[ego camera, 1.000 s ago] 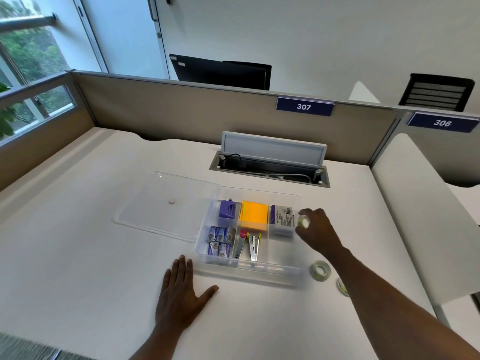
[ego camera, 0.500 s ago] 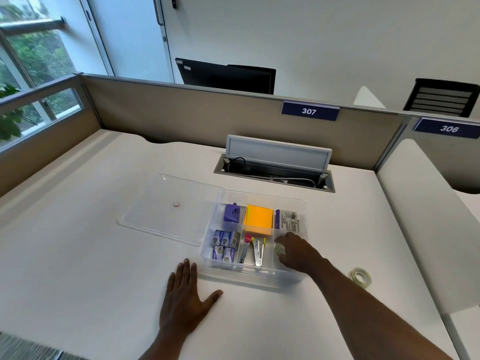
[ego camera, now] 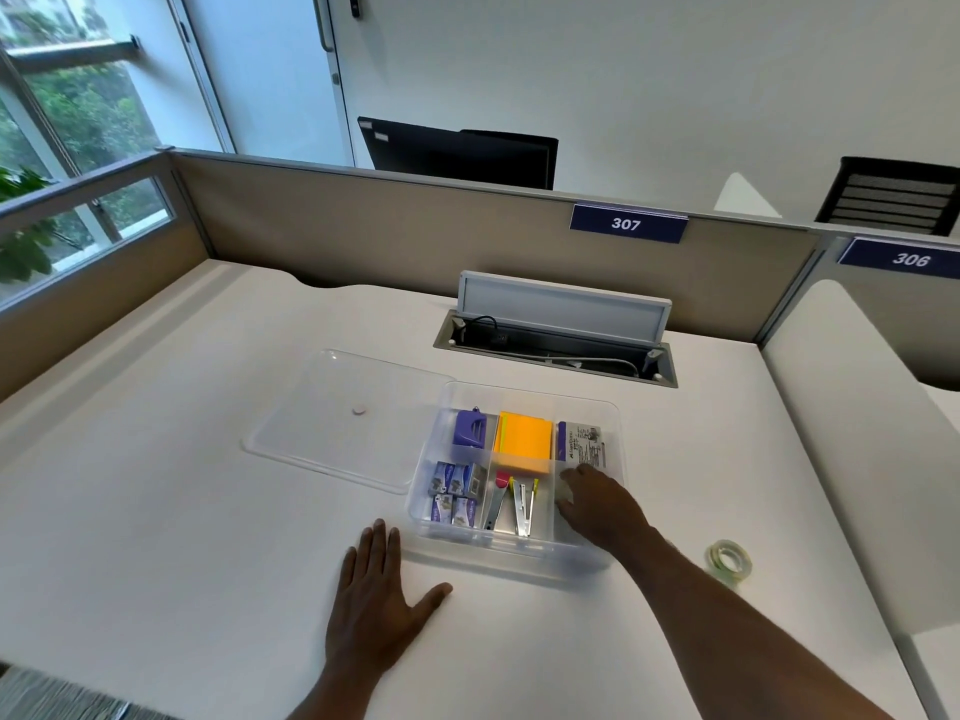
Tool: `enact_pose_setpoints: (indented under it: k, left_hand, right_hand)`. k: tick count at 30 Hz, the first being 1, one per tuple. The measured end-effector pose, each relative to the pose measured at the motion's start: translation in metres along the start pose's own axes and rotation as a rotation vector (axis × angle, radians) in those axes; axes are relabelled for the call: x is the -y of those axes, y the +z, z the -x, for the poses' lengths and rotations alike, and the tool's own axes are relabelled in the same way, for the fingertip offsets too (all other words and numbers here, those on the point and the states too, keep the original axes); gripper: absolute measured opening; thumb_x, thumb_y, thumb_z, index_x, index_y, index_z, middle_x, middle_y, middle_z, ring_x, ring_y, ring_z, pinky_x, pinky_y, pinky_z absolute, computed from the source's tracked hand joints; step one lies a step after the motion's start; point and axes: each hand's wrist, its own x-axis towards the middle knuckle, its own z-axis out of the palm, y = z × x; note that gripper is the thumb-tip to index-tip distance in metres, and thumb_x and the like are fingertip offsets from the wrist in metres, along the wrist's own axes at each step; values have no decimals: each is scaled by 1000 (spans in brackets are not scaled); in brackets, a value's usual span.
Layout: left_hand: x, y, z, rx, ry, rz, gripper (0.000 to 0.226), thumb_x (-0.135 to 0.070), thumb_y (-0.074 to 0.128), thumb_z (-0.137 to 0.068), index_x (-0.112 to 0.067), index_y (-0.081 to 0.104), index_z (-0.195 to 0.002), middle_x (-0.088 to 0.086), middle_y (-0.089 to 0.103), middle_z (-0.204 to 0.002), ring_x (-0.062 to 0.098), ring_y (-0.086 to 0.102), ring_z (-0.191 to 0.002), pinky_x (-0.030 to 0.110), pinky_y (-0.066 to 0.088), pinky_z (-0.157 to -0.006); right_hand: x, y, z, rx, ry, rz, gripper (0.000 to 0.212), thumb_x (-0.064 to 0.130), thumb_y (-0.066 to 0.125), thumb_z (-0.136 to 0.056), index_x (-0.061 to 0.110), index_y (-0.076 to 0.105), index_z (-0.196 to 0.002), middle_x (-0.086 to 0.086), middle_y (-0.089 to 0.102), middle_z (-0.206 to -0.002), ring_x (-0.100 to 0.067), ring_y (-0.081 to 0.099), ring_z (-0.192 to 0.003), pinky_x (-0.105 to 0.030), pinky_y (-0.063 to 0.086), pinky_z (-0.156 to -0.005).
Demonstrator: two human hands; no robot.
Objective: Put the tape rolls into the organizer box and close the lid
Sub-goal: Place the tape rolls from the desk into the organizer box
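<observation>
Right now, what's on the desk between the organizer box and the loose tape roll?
In the head view, only the right forearm crosses between the organizer box and the tape roll; the desk there is otherwise bare.

One clear organizer box sits on the tabletop, divided into six compartments, three at the back and three at the front. One clear lid lies beside it. One tape roll is visible, on the tabletop to the right of the box. Inside the box there is one purple item, one stack of orange and yellow sticky notes, one printed packet, about five small staple boxes, though the exact number is hard to tell, and two staplers. Two hands are in view: one left hand and one right hand. Two numbered desk signs hang on the partition.
</observation>
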Motion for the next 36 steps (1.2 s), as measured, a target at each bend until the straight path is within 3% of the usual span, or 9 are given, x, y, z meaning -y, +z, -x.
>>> enact_pose_setpoints:
  k: [4,9,13,16,22,24,28,33,36]
  left_hand:
    - [1,1,-1,-2,5,11,108,-87,21,-73,-10,17,-149,10,13,-159,22,9,-147,39,9,-120]
    - [1,1,0,-2,5,10,108,-87,21,-73,-10,18,-149,10,15,-159,22,10,-147,40,10,-120]
    - [1,1,0,2,3,3,109,-88,20,-72,-10,18,-148,10,15,-159,22,10,-147,40,9,-120]
    - [0,1,0,-2,-2,-1,109,-88,20,-72,-10,20,-148,10,17,-159,23,12,-147,40,11,-120]
    - [-1,1,0,-1,0,4,109,-87,18,-71,-10,22,-148,11,16,-159,24,12,-147,41,11,-120]
    - [0,1,0,-1,1,3,109,-87,17,-71,-11,21,-148,11,15,-159,23,11,-147,41,11,-121]
    - [-1,0,0,-2,2,8,110,-88,15,-70,-10,20,-148,11,14,-159,23,11,-147,40,10,-121]
    - [-2,-2,-1,-7,2,30,112,-88,14,-69,-9,22,-147,12,16,-159,23,12,-147,41,10,-120]
    - [-2,-1,0,-5,3,24,111,-88,16,-69,-9,23,-147,12,16,-159,23,12,-147,41,10,-120]
  right_hand:
    - [-7,-17,1,-323,32,82,8,10,64,-81,5,66,-87,-13,67,-85,-30,66,-72,-34,55,-54]
    - [-39,-34,16,-420,337,-57,19,-4,59,-75,-4,64,-93,-24,63,-87,-42,62,-76,-43,54,-58]
    - [-70,-20,46,-286,418,-67,28,-2,55,-80,-1,64,-107,-24,64,-97,-42,63,-92,-46,52,-77]
    - [-87,-11,62,-30,430,-149,36,10,52,-87,8,56,-122,-15,60,-117,-31,55,-114,-38,44,-97]
    - [-86,-17,72,243,302,-129,59,43,67,-79,20,50,-132,-3,52,-128,-25,47,-123,-35,39,-106]
    - [-85,-19,74,288,267,-95,59,43,69,-75,24,53,-129,-2,52,-125,-24,48,-121,-35,42,-102]
    - [-87,-18,72,219,252,-37,38,19,55,-85,18,60,-122,-10,57,-121,-29,55,-115,-32,44,-98]
    - [-78,-31,53,-126,284,-35,34,17,61,-84,7,63,-116,-18,61,-107,-37,60,-103,-40,50,-89]
    - [-62,-44,36,-193,253,-122,41,20,69,-80,8,62,-118,-17,61,-109,-35,58,-104,-41,51,-89]
